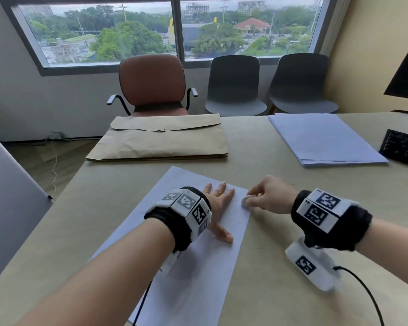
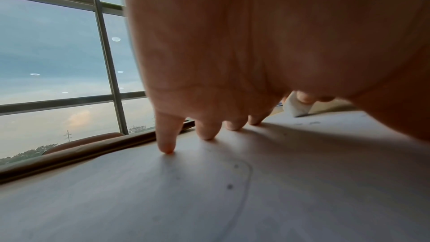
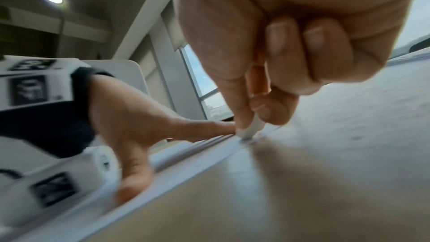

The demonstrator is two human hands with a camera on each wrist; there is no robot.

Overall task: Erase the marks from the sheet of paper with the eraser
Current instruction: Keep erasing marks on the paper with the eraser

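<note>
Pressing flat on a white sheet of paper (image 1: pixel 193 255), the person's left hand (image 1: pixel 218 208) lies in the lower middle of the head view with its fingers (image 1: pixel 222 188) straight and spread a little and the thumb stretched out toward the bottom of the frame. The sheet runs at a slant from the lower left toward the centre of a pale wooden table (image 1: pixel 292 267). A few faint pencil marks (image 1: pixel 230 214) show on the paper just right of the left hand.

The right hand (image 1: pixel 272 195), right of centre, has its fingers curled and pinches a small white eraser (image 1: pixel 245 200) between thumb and fingertips. The eraser's lower end touches the paper at the sheet's right edge, close beside the left hand's fingertips. In the right wrist view the eraser (image 3: pixel 252 129) is a thin white sliver held upright, its tip on the paper's edge; this view is blurred. In the left wrist view the four fingertips (image 2: pixel 166 146) rest on the paper, and the eraser (image 2: pixel 296 109) appears small at right of centre.

Higher in the head view lie a brown envelope (image 1: pixel 160 140) at centre and a stack of white paper (image 1: pixel 323 137) at right, with a dark keyboard (image 1: pixel 403 148) at the right edge. Beyond the table stand a reddish-brown chair (image 1: pixel 151 78) and two grey chairs (image 1: pixel 233 83), under a wide window (image 1: pixel 174 27).
</note>
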